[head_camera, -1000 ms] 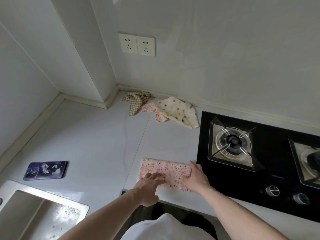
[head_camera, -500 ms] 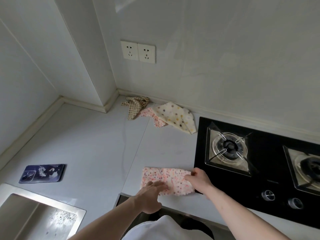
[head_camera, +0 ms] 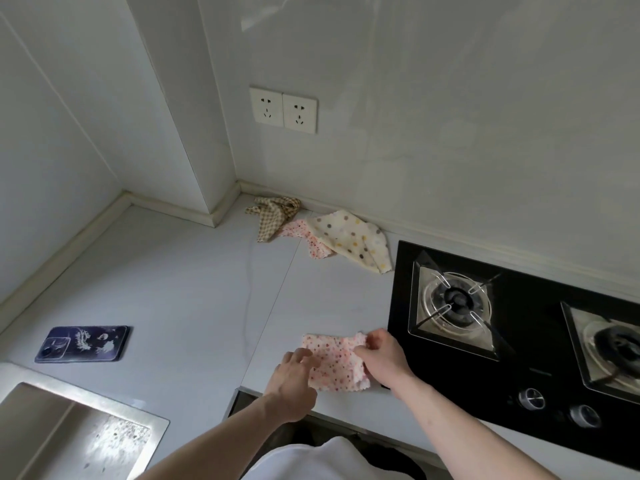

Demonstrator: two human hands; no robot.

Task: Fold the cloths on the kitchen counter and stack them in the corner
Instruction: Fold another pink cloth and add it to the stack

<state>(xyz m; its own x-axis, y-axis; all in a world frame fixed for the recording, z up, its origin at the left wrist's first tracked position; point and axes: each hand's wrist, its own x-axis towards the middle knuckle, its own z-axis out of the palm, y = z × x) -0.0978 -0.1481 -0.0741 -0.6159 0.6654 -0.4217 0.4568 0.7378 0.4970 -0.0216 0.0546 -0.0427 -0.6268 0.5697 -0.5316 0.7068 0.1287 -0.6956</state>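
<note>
A pink dotted cloth [head_camera: 334, 362] lies near the counter's front edge, beside the hob. My right hand [head_camera: 381, 355] pinches its right end, which is lifted and bunched toward the left. My left hand [head_camera: 292, 379] rests with its fingers on the cloth's left part. At the back, near the wall corner, lie three loose cloths: a tan checked cloth [head_camera: 273, 216], a second pink dotted cloth [head_camera: 304, 237] and a cream cloth with coloured dots [head_camera: 353, 239] partly over it.
A black gas hob [head_camera: 519, 341] with two burners and two knobs fills the right. A dark phone [head_camera: 83, 342] lies at the left of the white counter [head_camera: 180, 289]. A steel sink [head_camera: 69, 431] sits at the lower left. Double wall sockets [head_camera: 283, 109] above.
My right hand has gone from lying on the cloth's right end to pinching and lifting it leftward. The cloth looks shorter. My left hand stays on the left part.
</note>
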